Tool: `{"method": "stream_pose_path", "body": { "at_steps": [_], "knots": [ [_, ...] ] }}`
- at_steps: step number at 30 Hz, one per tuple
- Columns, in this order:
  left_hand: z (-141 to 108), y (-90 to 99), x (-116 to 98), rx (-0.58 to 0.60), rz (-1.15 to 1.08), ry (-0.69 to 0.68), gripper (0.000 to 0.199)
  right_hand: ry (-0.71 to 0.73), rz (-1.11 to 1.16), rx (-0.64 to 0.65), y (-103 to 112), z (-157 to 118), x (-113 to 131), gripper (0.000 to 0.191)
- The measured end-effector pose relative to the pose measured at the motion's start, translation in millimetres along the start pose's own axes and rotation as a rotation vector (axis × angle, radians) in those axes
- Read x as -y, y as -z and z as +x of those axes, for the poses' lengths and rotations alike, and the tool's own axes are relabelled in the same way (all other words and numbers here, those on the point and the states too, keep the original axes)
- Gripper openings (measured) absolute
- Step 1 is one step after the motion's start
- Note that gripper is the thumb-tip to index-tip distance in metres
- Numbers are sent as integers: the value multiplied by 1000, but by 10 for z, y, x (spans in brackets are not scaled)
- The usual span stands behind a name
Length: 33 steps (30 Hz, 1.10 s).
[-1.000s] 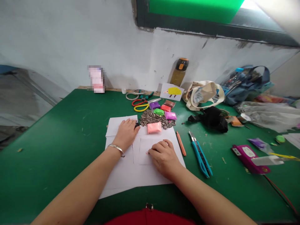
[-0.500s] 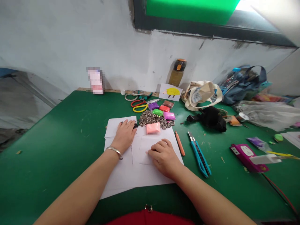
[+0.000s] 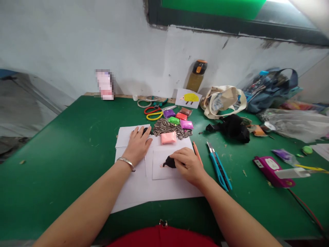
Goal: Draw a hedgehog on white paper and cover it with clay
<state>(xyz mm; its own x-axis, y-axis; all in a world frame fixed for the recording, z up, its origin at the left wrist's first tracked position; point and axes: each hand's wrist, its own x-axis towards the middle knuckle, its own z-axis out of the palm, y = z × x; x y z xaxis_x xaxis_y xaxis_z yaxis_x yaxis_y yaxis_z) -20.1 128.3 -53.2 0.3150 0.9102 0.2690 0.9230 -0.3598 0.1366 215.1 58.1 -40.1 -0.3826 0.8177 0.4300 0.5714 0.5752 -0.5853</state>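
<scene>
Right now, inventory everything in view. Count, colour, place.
Table: 1, green, foreground
Sheets: several, white, table centre
Card: 1, white, on sheets
Black shape: 1, black, on card
Pink packet: 1, pink, beyond card
Seeds: pile, grey, by pink packet
Small packets: 5, assorted, by seeds
Scissors: 1, red-yellow handles, beyond seeds
Animal picture: 1, yellow, back
Bottle: 1, orange lid, behind picture
Pixelated object: 1, pinkish, back left
Bags: 2, cream, blue, back right
Plastic bag: 1, clear, right
Pouch: 1, black, before bags
Marker: 1, orange, beside sheets
Cutter: 1, blue, by marker
Device: 1, magenta, right
Window: 1, grey frame, upper right
Small bits: uncounted, scattered
Left hand: 1, bare, on sheets
Right hand: 1, bare, at card
</scene>
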Motion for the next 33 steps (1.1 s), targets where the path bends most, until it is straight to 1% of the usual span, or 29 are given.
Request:
{"method": "stream_pose_path", "body": {
  "at_steps": [2,4,6,8,11,13,15,16,19,21,23,26,29,32,33],
  "knots": [
    [-9,-3,-4,-27,-7,-14,49,40,-17,81,-11,-4,19,29],
    [-16,-3,-10,-44,-1,1,48,61,-36,147,-26,-8,46,32],
    [-16,9,-18,-70,13,38,46,71,-55,194,-40,-13,68,37],
    [-13,38,-29,-126,9,52,43,74,-81,228,-56,-21,81,42],
    [-40,110,-70,-234,-70,-19,38,68,-119,256,-77,-30,92,41],
    [-111,158,-127,-272,-155,-98,34,59,-134,264,-81,-28,97,36],
    [-229,188,-206,-246,-231,-163,30,53,-135,271,-67,-19,93,32],
    [-298,194,-250,-215,-264,-192,28,54,-122,279,-53,-13,86,32],
    [-484,184,-374,-46,-295,-282,27,55,-49,269,4,2,48,33],
    [-551,171,-428,69,-261,-300,28,56,-29,245,38,1,25,35],
    [-566,164,-455,129,-233,-301,29,67,-71,252,55,-11,21,34],
    [-541,167,-462,134,-229,-294,29,92,-180,299,43,-33,55,31],
    [-522,174,-459,133,-231,-295,27,110,-250,307,25,-31,93,26],
    [-528,175,-456,141,-227,-292,26,116,-197,306,73,-7,73,28],
    [-533,174,-454,139,-226,-291,26,98,-159,273,111,0,49,29]
  ]
}}
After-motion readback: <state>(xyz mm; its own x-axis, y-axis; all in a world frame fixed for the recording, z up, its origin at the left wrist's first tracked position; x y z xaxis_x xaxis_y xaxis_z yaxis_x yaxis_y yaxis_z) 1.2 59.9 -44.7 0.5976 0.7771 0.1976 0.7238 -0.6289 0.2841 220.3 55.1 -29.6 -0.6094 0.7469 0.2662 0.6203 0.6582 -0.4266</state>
